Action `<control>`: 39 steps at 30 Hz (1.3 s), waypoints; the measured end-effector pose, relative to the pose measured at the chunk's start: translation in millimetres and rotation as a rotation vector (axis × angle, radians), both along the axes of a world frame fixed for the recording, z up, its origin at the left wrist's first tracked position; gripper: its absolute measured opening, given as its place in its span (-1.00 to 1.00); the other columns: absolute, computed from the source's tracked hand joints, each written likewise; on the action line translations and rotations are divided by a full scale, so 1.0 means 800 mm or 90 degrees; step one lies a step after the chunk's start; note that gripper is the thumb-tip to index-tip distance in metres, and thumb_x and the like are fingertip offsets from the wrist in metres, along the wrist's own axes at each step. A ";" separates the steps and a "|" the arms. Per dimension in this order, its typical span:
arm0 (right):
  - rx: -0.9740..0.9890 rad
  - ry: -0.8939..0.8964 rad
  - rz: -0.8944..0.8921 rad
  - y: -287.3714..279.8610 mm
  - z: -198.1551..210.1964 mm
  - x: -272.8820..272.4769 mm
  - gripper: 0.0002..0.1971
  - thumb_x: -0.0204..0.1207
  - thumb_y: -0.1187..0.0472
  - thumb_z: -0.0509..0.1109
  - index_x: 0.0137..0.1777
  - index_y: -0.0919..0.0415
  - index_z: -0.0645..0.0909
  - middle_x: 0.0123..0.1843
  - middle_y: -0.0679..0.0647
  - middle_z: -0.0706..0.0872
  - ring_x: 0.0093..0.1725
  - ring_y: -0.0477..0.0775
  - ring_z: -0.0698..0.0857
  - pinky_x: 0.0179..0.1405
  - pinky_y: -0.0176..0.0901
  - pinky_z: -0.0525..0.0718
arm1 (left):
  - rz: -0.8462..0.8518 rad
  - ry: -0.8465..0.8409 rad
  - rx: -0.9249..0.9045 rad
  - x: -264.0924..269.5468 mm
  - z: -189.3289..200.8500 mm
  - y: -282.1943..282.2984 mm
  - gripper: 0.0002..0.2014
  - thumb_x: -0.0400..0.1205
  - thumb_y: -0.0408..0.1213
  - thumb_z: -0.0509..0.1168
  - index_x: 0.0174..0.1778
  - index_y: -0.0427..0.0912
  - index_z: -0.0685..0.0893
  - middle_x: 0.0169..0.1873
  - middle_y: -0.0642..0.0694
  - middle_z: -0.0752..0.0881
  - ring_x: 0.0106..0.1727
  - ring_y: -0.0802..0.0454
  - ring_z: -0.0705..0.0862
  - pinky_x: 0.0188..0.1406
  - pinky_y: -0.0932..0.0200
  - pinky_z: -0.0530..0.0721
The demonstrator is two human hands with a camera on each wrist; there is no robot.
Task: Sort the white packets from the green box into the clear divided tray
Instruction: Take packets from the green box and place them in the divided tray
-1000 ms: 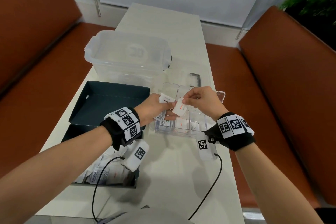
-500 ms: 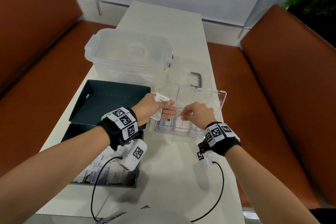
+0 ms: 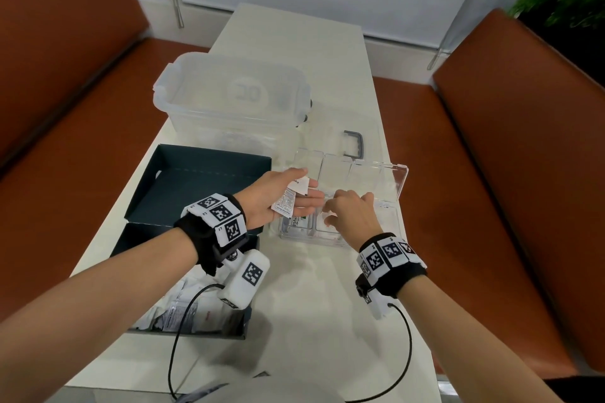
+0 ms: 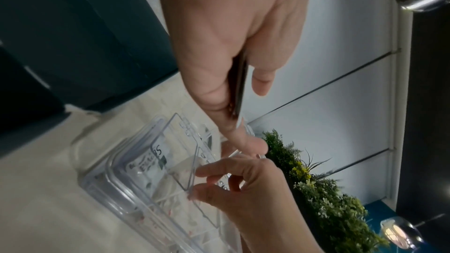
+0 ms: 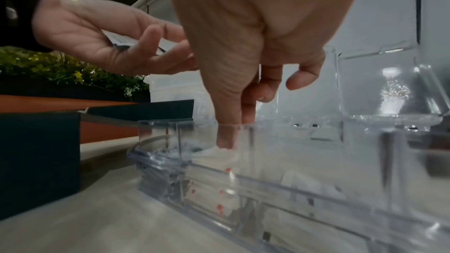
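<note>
My left hand (image 3: 281, 196) hovers over the left end of the clear divided tray (image 3: 327, 240) and grips several white packets (image 3: 289, 203) between thumb and fingers. My right hand (image 3: 350, 216) reaches down into a middle compartment. In the right wrist view its thumb tip touches a white packet (image 5: 214, 150) lying there, and nothing is pinched. The tray's hinged lid (image 3: 376, 180) stands open behind. The leftmost compartment holds a green-labelled packet (image 3: 296, 222). The green box (image 3: 147, 232) sits at the near left with several white packets (image 3: 183, 307) inside.
The box's dark green lid (image 3: 196, 186) lies open-side up behind its base. A clear lidded tub (image 3: 229, 98) stands further back, with a clear lid with a dark handle (image 3: 355, 142) beside it. Orange benches (image 3: 491, 173) flank the narrow table.
My right hand took a white packet from beside the left hand, lowered it into a middle compartment and let it go. The left hand stayed put with its packets.
</note>
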State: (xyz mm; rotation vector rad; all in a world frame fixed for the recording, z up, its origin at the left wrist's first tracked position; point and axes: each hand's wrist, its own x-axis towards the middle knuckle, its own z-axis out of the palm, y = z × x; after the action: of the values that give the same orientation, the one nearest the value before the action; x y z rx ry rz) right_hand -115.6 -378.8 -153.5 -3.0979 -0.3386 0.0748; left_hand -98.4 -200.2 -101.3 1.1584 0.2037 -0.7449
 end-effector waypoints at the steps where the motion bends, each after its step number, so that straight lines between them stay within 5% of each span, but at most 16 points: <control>1: 0.028 -0.011 -0.005 -0.001 0.004 -0.001 -0.85 0.58 0.15 0.36 0.05 0.05 0.74 -0.01 0.00 0.65 0.05 0.10 0.60 -0.09 -0.05 0.15 | -0.002 0.020 -0.017 0.000 0.001 0.001 -0.61 0.76 -0.12 0.16 0.27 -0.40 0.62 0.09 -0.37 0.77 0.09 -0.18 0.79 -0.24 0.12 0.81; 5: 0.250 -0.127 -0.062 -0.003 0.040 0.001 -0.84 0.60 0.14 0.35 -0.01 0.12 0.76 -0.14 0.04 0.72 -0.18 0.01 0.64 -0.03 -0.07 0.51 | -0.016 0.051 -0.053 0.000 0.004 0.004 -0.60 0.76 -0.22 0.04 0.33 -0.44 0.57 0.19 -0.42 0.72 0.10 -0.19 0.78 -0.20 0.10 0.82; 8: 0.437 -0.134 -0.058 0.004 0.076 0.004 -0.84 0.57 0.16 0.39 0.09 0.08 0.75 -0.12 -0.03 0.74 -0.35 -0.19 0.53 -0.17 -0.35 0.53 | -0.054 0.021 -0.029 -0.002 0.005 -0.002 -0.68 0.76 -0.39 0.02 0.31 -0.47 0.54 0.15 -0.44 0.72 0.04 -0.20 0.80 -0.19 0.07 0.82; 11: 0.467 -0.012 0.000 0.009 0.101 0.007 -0.74 0.55 0.13 0.41 0.22 -0.03 0.71 -0.13 -0.20 0.73 -0.46 -0.26 0.52 -0.27 -0.55 0.49 | -0.128 -0.077 0.013 -0.003 0.008 -0.013 -0.87 0.75 -0.41 0.15 0.11 -0.36 0.57 0.08 -0.42 0.76 0.03 -0.19 0.81 -0.09 0.06 0.79; 17: 0.466 0.025 -0.036 -0.018 0.110 0.013 -0.91 0.46 0.28 0.49 -0.10 0.09 0.78 -0.31 -0.05 0.75 -0.43 -0.36 0.61 -0.32 -0.64 0.46 | -0.136 -0.258 0.170 0.008 0.007 -0.043 -0.88 0.63 -0.36 0.40 -0.08 -0.37 0.68 -0.21 -0.32 0.82 -0.26 -0.07 0.83 -0.54 0.30 0.57; 21: 0.500 0.036 -0.173 -0.052 0.095 0.013 -0.97 0.49 0.31 0.44 -0.15 0.20 0.70 -0.37 0.02 0.73 -0.49 -0.24 0.64 -0.40 -0.44 0.66 | -0.107 -0.288 0.269 0.016 0.000 -0.052 -0.79 0.63 -0.19 0.40 -0.11 -0.31 0.74 -0.37 -0.11 0.81 -0.54 0.13 0.66 -0.59 0.31 0.47; 29: 0.309 0.133 -0.240 -0.071 0.037 0.007 -0.95 0.50 0.32 0.41 -0.13 0.19 0.70 -0.22 0.04 0.67 -0.23 -0.02 0.63 -0.36 -0.36 0.51 | -0.064 -0.255 0.288 0.017 -0.006 -0.037 -0.81 0.68 -0.30 0.29 0.01 -0.33 0.76 -0.33 -0.09 0.78 -0.61 0.18 0.52 -0.63 0.37 0.42; 33: 0.201 0.131 -0.238 -0.058 0.021 0.003 -0.88 0.51 0.30 0.32 -0.15 0.13 0.68 -0.13 0.05 0.73 -0.10 0.11 0.70 0.00 -0.03 0.69 | -0.056 -0.241 0.285 0.017 -0.009 -0.034 -0.81 0.69 -0.30 0.28 0.02 -0.33 0.76 -0.31 -0.11 0.78 -0.61 0.18 0.52 -0.65 0.38 0.41; 39: -0.039 0.080 -0.149 -0.049 0.007 -0.005 -0.80 0.57 0.30 0.20 0.03 0.11 0.64 -0.04 0.04 0.75 0.06 0.14 0.67 0.14 0.00 0.43 | -0.030 -0.139 0.213 0.018 -0.010 -0.033 -0.68 0.75 -0.12 0.19 0.01 -0.30 0.72 -0.27 -0.11 0.77 -0.55 0.12 0.50 -0.65 0.35 0.43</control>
State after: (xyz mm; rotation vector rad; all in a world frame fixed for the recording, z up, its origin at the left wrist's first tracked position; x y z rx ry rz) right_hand -119.4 -418.4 -148.1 -3.1469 0.0314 0.2777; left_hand -83.9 -226.5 -109.1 1.5573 0.1204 -0.6348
